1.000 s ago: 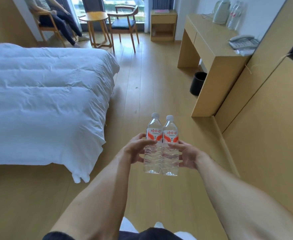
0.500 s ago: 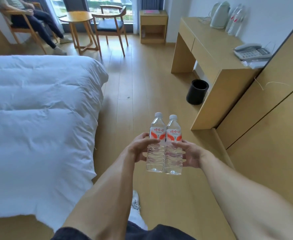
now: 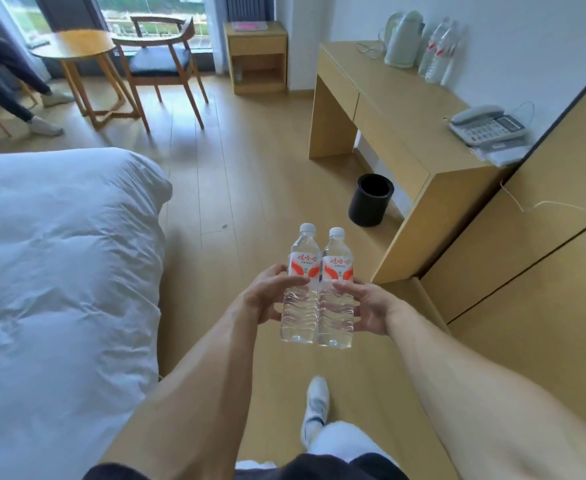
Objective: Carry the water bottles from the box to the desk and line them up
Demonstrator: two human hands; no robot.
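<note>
At frame centre, left hand (image 3: 267,297) and right hand (image 3: 371,306) press two water bottles (image 3: 317,289) together, upright, side by side, touching, held above wooden floor (image 3: 250,174). Fingers (image 3: 289,280) curled onto bottle sides. Table (image 3: 405,109) at upper right, well apart; on it kettle (image 3: 404,38), more bottles (image 3: 438,51), telephone (image 3: 487,124). Bed (image 3: 59,271) at left.

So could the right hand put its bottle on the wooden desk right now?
Probably not yet. The right hand is shut on the right clear plastic water bottle, held out over the wooden floor. The light wooden desk stands farther ahead to the right, apart from the hand. Nothing blocks the way there.
</note>
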